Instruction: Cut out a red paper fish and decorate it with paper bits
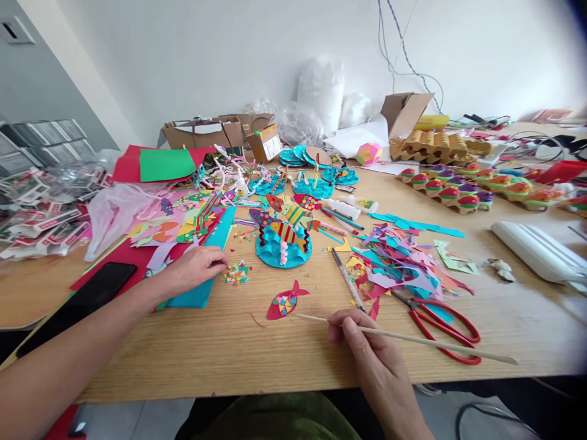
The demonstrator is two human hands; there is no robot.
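My right hand [373, 351] grips a thin wooden stick [431, 340], its pointed tip just right of a red paper fish [282, 304]. Small coloured triangles cover part of the fish, which lies flat on the table. My left hand [197, 269] has its fingers curled together beside a little heap of paper bits [237, 273]; whether a bit is between the fingertips is hidden. Behind the fish stands a blue scalloped base [283, 255] with patterned paper fish on it.
Red-handled scissors [444, 330], a pen [348, 281] and paper scraps [398, 260] lie on the right. A black phone [82, 305] and coloured sheets [197, 296] are on the left. Glue bottles [342, 209], painted egg cartons [444, 190] and cardboard boxes [202, 132] stand farther back.
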